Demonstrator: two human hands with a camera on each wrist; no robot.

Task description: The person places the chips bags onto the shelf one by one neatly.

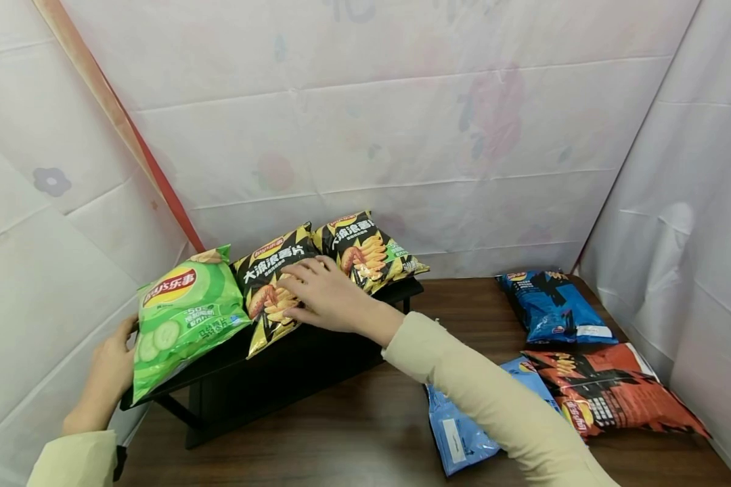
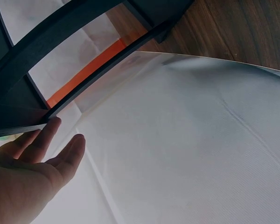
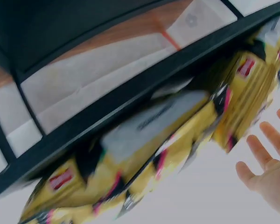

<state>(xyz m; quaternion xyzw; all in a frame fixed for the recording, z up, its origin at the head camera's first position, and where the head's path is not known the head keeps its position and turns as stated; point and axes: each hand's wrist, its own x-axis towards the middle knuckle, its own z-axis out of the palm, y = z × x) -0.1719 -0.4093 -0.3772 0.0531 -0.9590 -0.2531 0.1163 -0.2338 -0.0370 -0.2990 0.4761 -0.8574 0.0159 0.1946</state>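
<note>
A black two-tier rack [image 1: 231,368] carries a green cucumber-pictured potato chip bag [image 1: 189,318] and, to its right, two black-and-yellow chip bags: a middle one [image 1: 271,260] and a right one [image 1: 371,253]. My left hand [image 1: 108,362] is at the left end of the rack, beside the green bag. In the left wrist view, extended fingers [image 2: 44,140] touch the rack's edge. My right hand [image 1: 329,294] lies over the middle black-and-yellow bag, fingers spread and lightly bent. The right wrist view shows that hand's fingers [image 3: 259,149] apart, curled round nothing.
On the brown wooden table [image 1: 341,433] right of the rack lie a dark blue chip bag [image 1: 554,308], a red chip bag [image 1: 615,389] and a light blue chip bag [image 1: 463,433], partly hidden by my right sleeve. White cloth walls [image 1: 402,135] enclose the table.
</note>
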